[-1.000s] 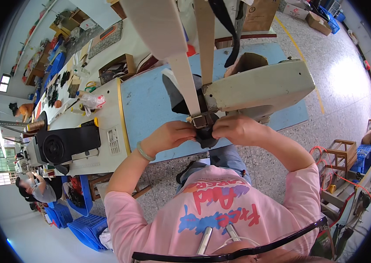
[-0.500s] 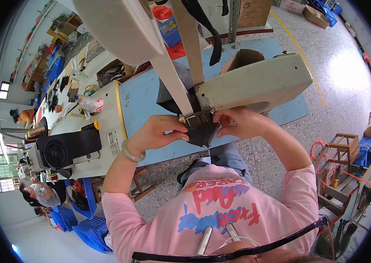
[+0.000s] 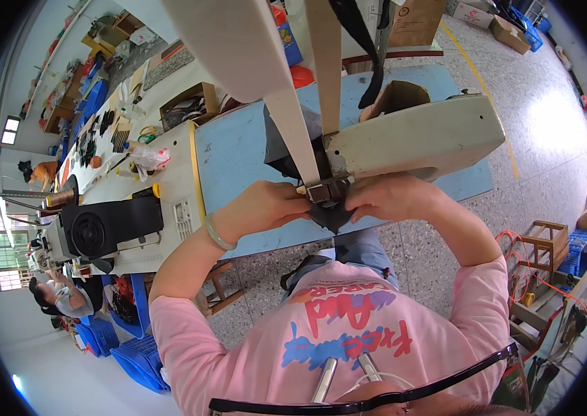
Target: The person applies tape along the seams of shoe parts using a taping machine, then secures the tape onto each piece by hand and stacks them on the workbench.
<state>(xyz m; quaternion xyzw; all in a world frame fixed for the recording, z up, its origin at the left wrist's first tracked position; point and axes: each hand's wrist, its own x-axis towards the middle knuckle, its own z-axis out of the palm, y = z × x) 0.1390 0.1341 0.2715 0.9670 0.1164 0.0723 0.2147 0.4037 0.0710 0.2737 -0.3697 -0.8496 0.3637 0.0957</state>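
**Dark fabric piece at the sewing machine's needle end**

I see a small dark fabric piece (image 3: 330,215) — black, folded, its lower corner hanging down — sitting under the cream sewing machine arm (image 3: 415,139), beside a metal clamp part.

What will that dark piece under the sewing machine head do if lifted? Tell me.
The dark piece is probably floppy: it folds and droops below both hands. Likely light, since fingertips of the left hand and right hand alone support it.
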